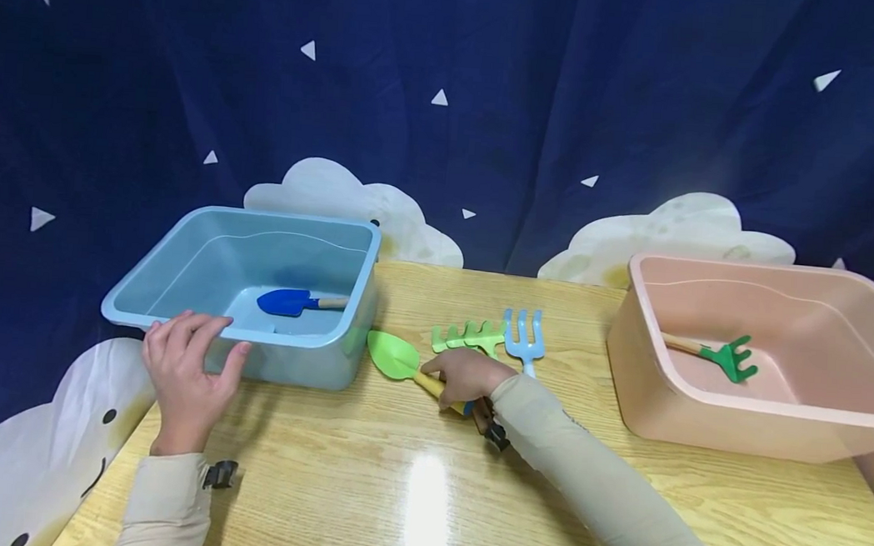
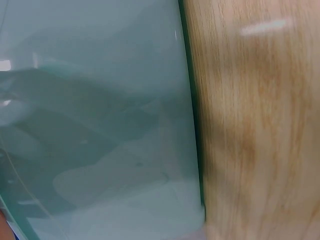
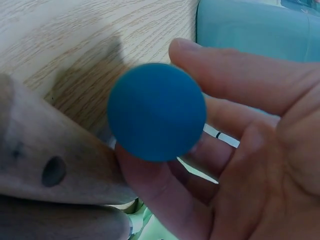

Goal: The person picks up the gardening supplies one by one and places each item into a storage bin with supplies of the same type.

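Observation:
My right hand [image 1: 467, 375] holds the yellow handle of a light green hand trowel [image 1: 394, 356] at the middle of the table, its blade toward the blue bin. In the right wrist view, thumb and fingers close around that handle, whose blue end cap [image 3: 156, 112] faces the camera. My left hand [image 1: 189, 371] rests at the front rim of the blue bin [image 1: 341, 359], fingers over the edge and thumb spread. The left wrist view shows mostly the bin's wall [image 2: 125, 165]. Beside the right hand lie a light green rake [image 1: 471, 336] and a light blue fork [image 1: 525, 338].
Inside the blue bin is a dark blue trowel [image 1: 285, 301]. A pink bin [image 1: 758, 426] at the right contains a green rake [image 1: 735, 361]. Wooden handles [image 3: 60, 145] lie close to the right hand. A dark blue curtain [image 1: 507, 102] hangs behind the table.

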### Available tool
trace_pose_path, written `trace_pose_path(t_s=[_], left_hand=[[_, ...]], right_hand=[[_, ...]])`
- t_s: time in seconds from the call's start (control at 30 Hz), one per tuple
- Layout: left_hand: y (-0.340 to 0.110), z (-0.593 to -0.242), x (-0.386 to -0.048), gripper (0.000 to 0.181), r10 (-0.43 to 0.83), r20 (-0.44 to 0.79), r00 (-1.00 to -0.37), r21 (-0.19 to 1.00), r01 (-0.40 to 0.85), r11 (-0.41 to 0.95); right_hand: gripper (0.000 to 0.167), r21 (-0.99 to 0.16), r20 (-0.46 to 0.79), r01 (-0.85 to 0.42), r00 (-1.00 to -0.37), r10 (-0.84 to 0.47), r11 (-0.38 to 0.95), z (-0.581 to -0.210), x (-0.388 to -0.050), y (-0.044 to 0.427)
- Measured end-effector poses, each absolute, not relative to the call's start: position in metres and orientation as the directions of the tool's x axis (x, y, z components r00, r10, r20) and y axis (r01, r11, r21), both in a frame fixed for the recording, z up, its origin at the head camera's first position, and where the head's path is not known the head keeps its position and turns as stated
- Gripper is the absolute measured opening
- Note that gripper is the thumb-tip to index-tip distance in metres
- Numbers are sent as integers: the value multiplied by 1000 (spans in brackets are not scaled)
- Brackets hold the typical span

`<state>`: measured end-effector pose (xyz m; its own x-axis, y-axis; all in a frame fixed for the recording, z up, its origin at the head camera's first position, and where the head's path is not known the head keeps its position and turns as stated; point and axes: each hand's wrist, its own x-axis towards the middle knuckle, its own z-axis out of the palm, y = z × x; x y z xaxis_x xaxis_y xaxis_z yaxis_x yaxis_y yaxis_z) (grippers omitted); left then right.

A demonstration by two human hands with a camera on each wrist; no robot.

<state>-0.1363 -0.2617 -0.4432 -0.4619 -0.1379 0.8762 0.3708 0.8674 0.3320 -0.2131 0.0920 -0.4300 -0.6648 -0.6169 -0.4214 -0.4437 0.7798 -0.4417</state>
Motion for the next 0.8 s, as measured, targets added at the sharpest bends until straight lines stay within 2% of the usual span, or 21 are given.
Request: trace_pose_path(t_s=[0.5,0.8], left_hand=[[-262,-444,-136,62,-138,879,-456,332,379,864],[-262,-445,-137,63,-139,885,-445,327,381,865]], right_hand=[[63,-473,-386,-443,-673,-631,761,-431,-210,98],[61,-538,-370,-380,-695,-616,752,-432,-210,101]])
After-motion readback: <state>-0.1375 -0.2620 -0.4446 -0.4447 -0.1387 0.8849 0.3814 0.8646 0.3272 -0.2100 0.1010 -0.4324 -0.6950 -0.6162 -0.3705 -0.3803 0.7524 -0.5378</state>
